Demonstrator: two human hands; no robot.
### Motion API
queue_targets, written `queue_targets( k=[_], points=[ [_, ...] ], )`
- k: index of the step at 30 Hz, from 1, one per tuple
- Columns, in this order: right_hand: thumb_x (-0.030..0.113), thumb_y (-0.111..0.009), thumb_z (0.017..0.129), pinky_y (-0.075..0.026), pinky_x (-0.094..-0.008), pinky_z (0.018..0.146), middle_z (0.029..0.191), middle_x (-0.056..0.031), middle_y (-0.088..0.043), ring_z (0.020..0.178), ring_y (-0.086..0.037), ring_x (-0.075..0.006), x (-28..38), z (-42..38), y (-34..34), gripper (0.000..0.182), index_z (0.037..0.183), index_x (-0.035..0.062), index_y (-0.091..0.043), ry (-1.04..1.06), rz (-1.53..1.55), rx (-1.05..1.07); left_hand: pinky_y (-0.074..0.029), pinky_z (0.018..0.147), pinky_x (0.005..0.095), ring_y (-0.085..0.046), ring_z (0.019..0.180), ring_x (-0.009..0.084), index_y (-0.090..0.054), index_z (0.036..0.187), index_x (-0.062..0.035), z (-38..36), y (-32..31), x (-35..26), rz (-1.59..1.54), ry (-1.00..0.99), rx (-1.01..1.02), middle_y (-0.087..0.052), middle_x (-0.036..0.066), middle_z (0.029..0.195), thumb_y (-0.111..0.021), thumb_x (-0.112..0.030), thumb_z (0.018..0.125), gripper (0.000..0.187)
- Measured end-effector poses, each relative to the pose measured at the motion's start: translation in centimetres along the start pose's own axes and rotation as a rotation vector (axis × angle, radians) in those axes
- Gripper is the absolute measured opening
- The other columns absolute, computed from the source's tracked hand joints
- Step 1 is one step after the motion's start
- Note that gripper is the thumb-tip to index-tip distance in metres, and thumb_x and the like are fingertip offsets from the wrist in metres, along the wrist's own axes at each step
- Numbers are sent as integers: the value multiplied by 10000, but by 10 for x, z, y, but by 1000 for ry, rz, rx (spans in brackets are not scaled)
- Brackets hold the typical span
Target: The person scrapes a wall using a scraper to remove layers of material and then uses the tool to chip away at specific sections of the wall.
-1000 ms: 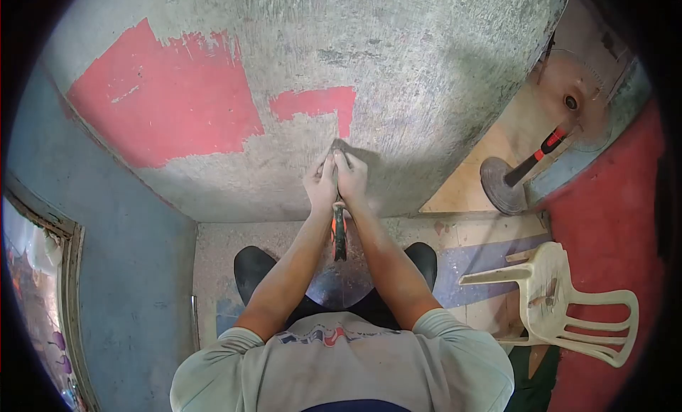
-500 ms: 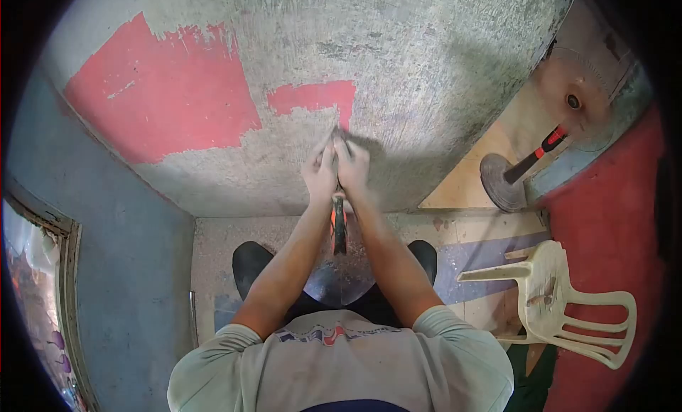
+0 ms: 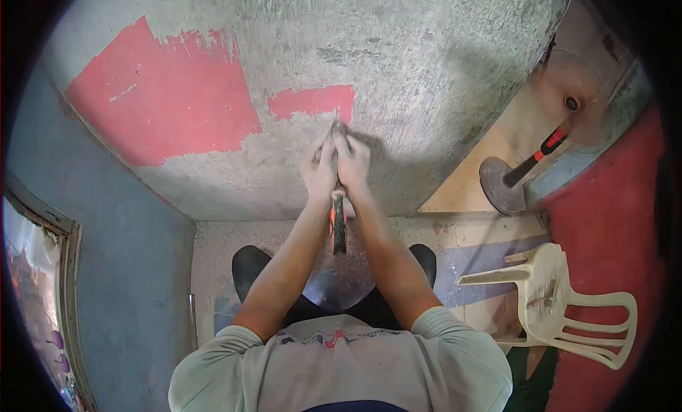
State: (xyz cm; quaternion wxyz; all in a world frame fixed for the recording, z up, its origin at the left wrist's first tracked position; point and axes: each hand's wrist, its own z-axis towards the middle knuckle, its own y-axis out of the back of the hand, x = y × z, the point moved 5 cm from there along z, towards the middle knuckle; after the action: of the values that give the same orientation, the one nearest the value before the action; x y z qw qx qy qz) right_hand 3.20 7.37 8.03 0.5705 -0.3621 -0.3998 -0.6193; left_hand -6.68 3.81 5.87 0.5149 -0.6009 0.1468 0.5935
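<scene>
**Scraping tool pressed to wall, both hands engaged**

Gripping is two-handed. The left hand (image 3: 319,172) and the right hand (image 3: 353,165) are clasped side by side, touching, with the fingers of each closed around the upper part of a scraper (image 3: 339,224). The tool's black and orange handle projects below the hands, between the forearms. Its working end is hidden by the fingers where they meet the wall (image 3: 398,71), so the blade cannot be examined; the fingertips sit against the plaster.

Contact point lies just below the lower right corner of a small red paint patch (image 3: 312,101). A larger red paint area (image 3: 163,106) remains on the wall to the left, well apart from the hands. The surrounding wall surface is bare grey, scored with scrape marks.

Both arms are extended forward from a light grey shirt (image 3: 341,369). Two dark shoes (image 3: 252,270) show on the floor (image 3: 462,234) beneath the arms, at the base of the wall.

To the right, a standing fan (image 3: 526,163) with a round dark base and a red-banded pole is on the floor near the wall. A cream plastic chair (image 3: 561,298) lies tipped over beside it, nearer the person. At the left edge, a blue wall (image 3: 114,270) carries a framed opening.
</scene>
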Motion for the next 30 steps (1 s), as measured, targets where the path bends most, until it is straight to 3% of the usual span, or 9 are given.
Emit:
queue_targets(
  k=[4, 5, 11, 14, 18, 23, 26, 28, 30],
  points=[
    [307, -619, 1011, -443, -370, 616, 670, -174, -595, 636, -505, -158, 22, 16, 0, 408, 863, -72, -653, 48, 34, -8, -515, 775, 214, -659, 884, 79, -687, 1250, 62, 10, -8, -12, -27, -16, -27, -743, 59, 1018, -644, -87, 1016, 280],
    [267, -617, 1009, -429, -352, 628, 665, -109, -574, 671, -476, -114, 19, 7, -1, 356, 869, -57, -662, 32, 112, -2, -509, 773, 204, -655, 884, 76, -684, 1252, 67, 5, 0, -2, 39, 16, -31, -743, 59, 1016, -642, -83, 1017, 282],
    [255, -612, 1017, -429, -336, 625, 663, -79, -559, 677, -488, -106, -43, -33, -2, 351, 864, -57, -661, -116, 63, 9, -512, 781, 205, -656, 883, 78, -681, 1260, 63, -15, 29, 59, 26, 27, -34, -741, 71, 1048, -640, -81, 1020, 282],
    [260, -624, 1002, -434, -364, 607, 652, -133, -561, 655, -483, -120, -12, -2, -3, 363, 833, -61, -643, 32, 109, 4, -515, 791, 224, -660, 914, 86, -686, 1275, 42, 0, 4, 11, -3, -71, -23, -744, 73, 1052, -643, -72, 1008, 294],
    [276, -628, 999, -427, -375, 600, 635, -149, -528, 629, -468, -142, 8, 6, -4, 389, 819, -68, -622, -9, 161, -2, -517, 802, 239, -660, 932, 93, -700, 1263, 29, 6, -4, -6, -38, -41, -9, -742, 71, 1045, -645, -60, 999, 284],
    [266, -620, 997, -444, -376, 601, 649, -118, -597, 633, -510, -135, -39, -31, 0, 358, 831, -48, -664, -97, 24, -18, -511, 778, 226, -643, 890, 73, -691, 1271, 33, -17, 29, 55, 39, 63, -34, -736, 54, 1023, -644, -64, 1006, 285],
    [260, -620, 996, -439, -374, 600, 643, -119, -587, 628, -499, -136, -11, -10, -1, 357, 823, -49, -657, 36, 92, -38, -521, 802, 245, -652, 914, 89, -692, 1268, 33, 1, 19, 40, 43, 22, -17, -740, 60, 1037, -640, -72, 1008, 285],
    [269, -614, 1002, -444, -371, 620, 664, -123, -600, 643, -505, -140, 10, 10, -1, 360, 841, -50, -661, 18, 26, -15, -524, 802, 249, -657, 917, 93, -693, 1261, 36, 7, -8, -18, 54, -73, -11, -742, 60, 1044, -635, -76, 1013, 279],
    [302, -602, 1015, -466, -366, 659, 714, -136, -639, 683, -548, -141, 30, 16, 1, 382, 884, -46, -687, -32, 37, 26, -525, 817, 249, -659, 932, 97, -691, 1266, 37, 8, -13, -24, 11, -38, -13, -743, 68, 1058, -633, -79, 1015, 283]
  ],
)
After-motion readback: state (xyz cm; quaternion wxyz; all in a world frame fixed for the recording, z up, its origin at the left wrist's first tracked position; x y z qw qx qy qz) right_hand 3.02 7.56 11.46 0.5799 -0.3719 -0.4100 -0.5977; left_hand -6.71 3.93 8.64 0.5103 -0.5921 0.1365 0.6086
